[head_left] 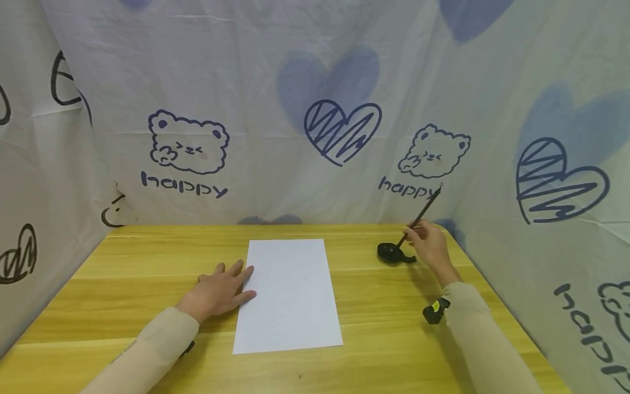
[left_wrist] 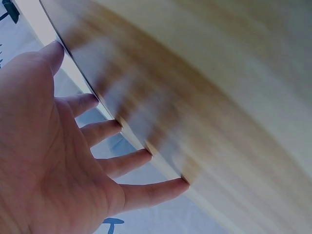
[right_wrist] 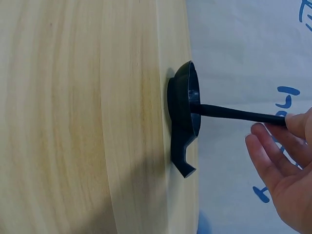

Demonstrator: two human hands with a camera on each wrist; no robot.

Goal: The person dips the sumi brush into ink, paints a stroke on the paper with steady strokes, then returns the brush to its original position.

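Observation:
A dark writing brush [head_left: 427, 209] with a small loop at its top end leans up to the right, gripped by my right hand [head_left: 432, 247]. Its lower end stands inside a small black ink dish [head_left: 389, 254] with a curved handle. In the right wrist view, thumb and fingers pinch the brush [right_wrist: 234, 113] above the dish [right_wrist: 181, 105], the bristles hidden inside the bowl. My left hand [head_left: 219, 290] lies spread at the left edge of a blank white sheet of paper [head_left: 290, 298]. In the left wrist view, the fingertips of that hand [left_wrist: 58, 151] touch down on the surface.
Everything lies on a yellow wood-grain table [head_left: 374, 339]. A white cloth [head_left: 261, 126] printed with hearts, bears and "happy" hangs behind and at both sides. A small black device [head_left: 435, 312] is worn on the right wrist.

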